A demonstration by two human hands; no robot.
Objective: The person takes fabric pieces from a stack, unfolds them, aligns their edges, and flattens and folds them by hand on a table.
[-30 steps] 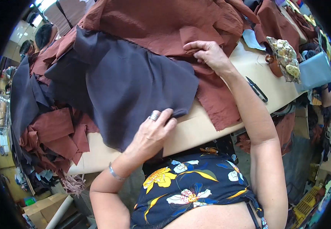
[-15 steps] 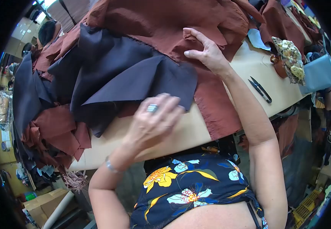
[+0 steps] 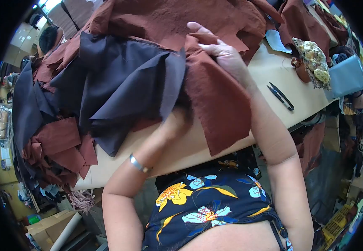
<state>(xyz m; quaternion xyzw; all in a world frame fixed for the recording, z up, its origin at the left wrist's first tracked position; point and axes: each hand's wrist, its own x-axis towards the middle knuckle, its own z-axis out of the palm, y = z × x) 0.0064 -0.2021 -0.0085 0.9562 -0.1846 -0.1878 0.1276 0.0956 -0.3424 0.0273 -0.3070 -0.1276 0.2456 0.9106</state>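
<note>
A reddish-brown piece of cloth (image 3: 219, 100) hangs from my right hand (image 3: 229, 58), its upper end caught between thumb and fingers and its lower end drooping over the table's front edge. My left hand (image 3: 179, 121) reaches in beneath the raised edge of a dark, nearly black cloth (image 3: 127, 83); its fingers are hidden and blurred. A silvery bracelet circles that wrist. Behind both, a large heap of the same reddish-brown cloth (image 3: 181, 21) covers the back of the table.
Black thread snips (image 3: 281, 96) lie on the pale tabletop (image 3: 265, 75) at right. Beyond them are a crusty, mottled lump (image 3: 313, 58) and a grey-blue box (image 3: 348, 77). Brown scraps (image 3: 58, 142) pile at the left edge. A person's dark-haired head (image 3: 49, 39) shows far left.
My right hand has drawn the reddish-brown cloth up and left, bringing its lower end off the tabletop. My left hand has moved from above the dark cloth's front edge to underneath, and that edge has lifted.
</note>
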